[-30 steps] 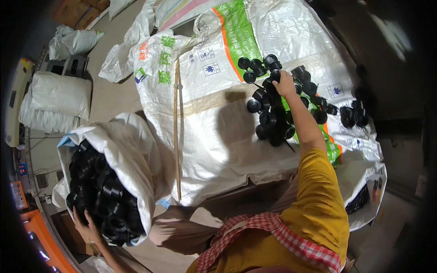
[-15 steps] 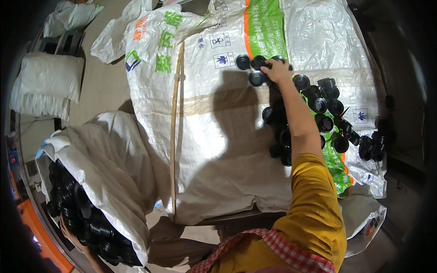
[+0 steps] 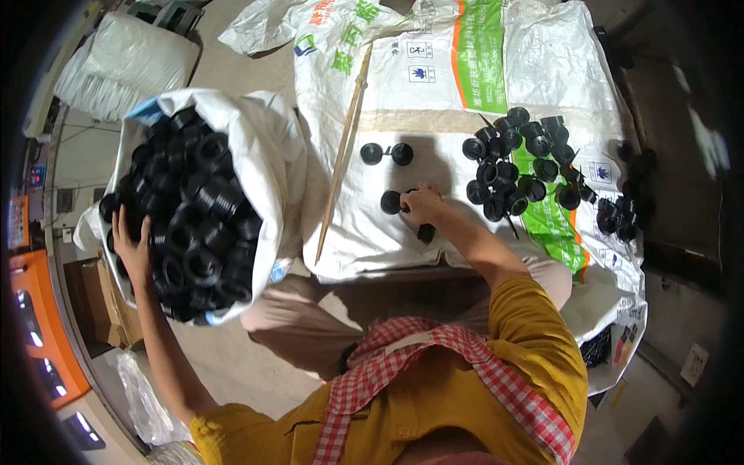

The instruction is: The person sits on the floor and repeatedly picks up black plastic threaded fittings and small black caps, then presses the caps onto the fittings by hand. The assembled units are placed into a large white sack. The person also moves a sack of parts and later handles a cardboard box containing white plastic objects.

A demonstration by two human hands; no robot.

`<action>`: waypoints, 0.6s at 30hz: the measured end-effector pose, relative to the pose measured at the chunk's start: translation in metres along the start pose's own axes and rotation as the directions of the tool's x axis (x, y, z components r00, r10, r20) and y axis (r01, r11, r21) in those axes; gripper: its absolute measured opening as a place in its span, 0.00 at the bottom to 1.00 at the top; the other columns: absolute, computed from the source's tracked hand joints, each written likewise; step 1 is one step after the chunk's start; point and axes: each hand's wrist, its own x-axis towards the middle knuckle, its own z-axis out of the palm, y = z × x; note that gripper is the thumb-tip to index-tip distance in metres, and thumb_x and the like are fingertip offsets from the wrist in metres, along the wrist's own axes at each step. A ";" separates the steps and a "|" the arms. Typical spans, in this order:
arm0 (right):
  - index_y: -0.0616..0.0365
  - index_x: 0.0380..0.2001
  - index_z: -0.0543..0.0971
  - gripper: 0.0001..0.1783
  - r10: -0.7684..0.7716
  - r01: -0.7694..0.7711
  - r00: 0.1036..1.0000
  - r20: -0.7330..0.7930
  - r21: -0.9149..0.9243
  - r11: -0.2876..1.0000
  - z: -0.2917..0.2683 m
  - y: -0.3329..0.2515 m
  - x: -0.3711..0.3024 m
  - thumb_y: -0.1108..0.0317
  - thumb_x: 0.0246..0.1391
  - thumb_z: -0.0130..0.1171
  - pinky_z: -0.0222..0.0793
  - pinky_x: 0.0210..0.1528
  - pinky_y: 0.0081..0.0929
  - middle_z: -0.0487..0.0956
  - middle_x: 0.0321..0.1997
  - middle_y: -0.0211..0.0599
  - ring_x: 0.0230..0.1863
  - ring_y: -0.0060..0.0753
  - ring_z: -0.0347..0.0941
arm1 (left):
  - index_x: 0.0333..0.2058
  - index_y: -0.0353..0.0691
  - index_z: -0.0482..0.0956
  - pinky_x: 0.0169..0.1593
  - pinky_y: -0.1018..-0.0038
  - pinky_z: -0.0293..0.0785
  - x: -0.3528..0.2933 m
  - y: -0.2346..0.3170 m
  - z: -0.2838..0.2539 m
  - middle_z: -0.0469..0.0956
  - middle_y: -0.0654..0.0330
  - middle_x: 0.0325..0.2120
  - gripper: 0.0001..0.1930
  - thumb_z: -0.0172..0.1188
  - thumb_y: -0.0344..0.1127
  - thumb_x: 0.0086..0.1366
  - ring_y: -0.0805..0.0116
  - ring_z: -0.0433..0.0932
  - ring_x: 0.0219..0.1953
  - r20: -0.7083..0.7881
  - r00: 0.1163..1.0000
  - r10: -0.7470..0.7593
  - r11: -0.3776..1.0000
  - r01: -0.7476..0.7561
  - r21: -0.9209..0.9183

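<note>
My left hand (image 3: pixel 134 249) rests with fingers spread on the black threaded plastic rings (image 3: pixel 203 194) that fill a white woven sack (image 3: pixel 267 143) at the left. On the white sheet of flattened sacks (image 3: pixel 387 252), my right hand (image 3: pixel 423 204) is closed on a cluster of black round plastic caps (image 3: pixel 391 202); part of the cluster is hidden under the fingers. Just beyond it lies a joined pair of black caps (image 3: pixel 387 153). To the right of my right hand, several more black caps (image 3: pixel 496 172) lie in a loose heap.
A wooden stick (image 3: pixel 342 167) lies lengthwise on the sheet between the sack and my right hand. More black parts (image 3: pixel 618 217) sit along the right edge. Wrapped white bundles (image 3: pixel 128 62) stand at the far left, and an orange machine (image 3: pixel 53 325) at the near left.
My right hand has come nearer and to the left from the sheet's far part, where caps lay. The view has shifted, showing more of the ring-filled sack and my left hand.
</note>
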 end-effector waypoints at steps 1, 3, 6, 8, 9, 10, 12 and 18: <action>0.49 0.53 0.70 0.26 0.030 -0.030 0.995 0.091 0.002 1.000 -0.014 -0.017 -0.022 0.63 0.49 0.58 0.42 0.63 0.59 0.72 0.55 0.39 0.66 0.46 0.50 | 0.55 0.41 0.69 0.61 0.62 0.57 -0.003 -0.004 -0.012 0.63 0.47 0.58 0.28 0.61 0.46 0.57 0.49 0.61 0.60 -0.009 1.000 -0.002 0.999 0.003 0.053; 0.52 0.51 0.69 0.27 0.069 -0.076 0.993 -0.091 -0.071 0.995 0.015 -0.016 -0.032 0.58 0.47 0.60 0.45 0.59 0.56 0.76 0.49 0.38 0.61 0.44 0.58 | 0.53 0.44 0.72 0.61 0.60 0.56 -0.006 0.006 -0.028 0.61 0.46 0.59 0.27 0.62 0.48 0.56 0.49 0.59 0.61 -0.058 0.998 0.020 0.997 -0.016 0.070; 0.54 0.51 0.68 0.28 0.128 -0.159 0.978 -0.165 -0.188 0.969 0.037 -0.007 -0.038 0.54 0.48 0.58 0.48 0.57 0.52 0.78 0.46 0.40 0.55 0.44 0.66 | 0.53 0.50 0.73 0.61 0.55 0.54 -0.027 0.037 -0.062 0.60 0.48 0.60 0.23 0.62 0.46 0.58 0.48 0.57 0.61 -0.273 0.945 0.181 0.965 -0.117 0.236; 0.55 0.53 0.67 0.28 0.171 -0.213 0.963 -0.208 -0.201 0.956 0.050 0.006 -0.040 0.55 0.50 0.54 0.48 0.57 0.51 0.78 0.47 0.41 0.53 0.45 0.69 | 0.53 0.47 0.73 0.60 0.59 0.56 -0.049 0.098 -0.079 0.62 0.47 0.58 0.22 0.61 0.41 0.59 0.50 0.59 0.60 -0.367 0.917 0.157 0.983 -0.180 -0.028; 0.55 0.55 0.66 0.28 0.164 -0.214 0.951 -0.262 -0.175 0.961 0.057 0.012 -0.039 0.55 0.51 0.52 0.49 0.58 0.50 0.77 0.47 0.41 0.51 0.45 0.70 | 0.51 0.41 0.73 0.59 0.61 0.59 -0.065 0.130 -0.090 0.66 0.48 0.55 0.20 0.60 0.35 0.59 0.52 0.64 0.57 -0.382 0.913 0.142 0.955 -0.227 -0.189; 0.55 0.56 0.64 0.29 0.171 -0.229 0.931 -0.321 -0.150 0.962 0.063 0.021 -0.039 0.56 0.53 0.50 0.49 0.58 0.49 0.77 0.48 0.42 0.50 0.46 0.72 | 0.48 0.36 0.75 0.57 0.64 0.62 -0.080 0.155 -0.085 0.70 0.49 0.51 0.17 0.58 0.29 0.58 0.54 0.69 0.54 -0.356 0.922 0.154 0.824 -0.318 -0.468; 0.53 0.60 0.61 0.28 0.213 -0.238 0.947 -0.239 -0.079 0.968 0.057 0.014 -0.048 0.63 0.54 0.47 0.49 0.58 0.48 0.76 0.49 0.42 0.52 0.44 0.69 | 0.41 0.34 0.77 0.56 0.64 0.65 -0.121 0.213 -0.091 0.73 0.51 0.48 0.14 0.60 0.26 0.54 0.55 0.70 0.52 -0.138 0.919 0.369 0.697 -0.371 -0.614; 0.50 0.47 0.75 0.18 0.265 -0.290 0.917 -0.299 -0.039 0.956 0.037 -0.007 -0.063 0.65 0.52 0.49 0.50 0.60 0.51 0.72 0.51 0.40 0.59 0.43 0.60 | 0.38 0.34 0.79 0.52 0.64 0.69 -0.198 0.253 -0.005 0.76 0.52 0.43 0.14 0.62 0.28 0.50 0.52 0.74 0.47 0.307 0.640 0.705 0.581 -0.273 -0.767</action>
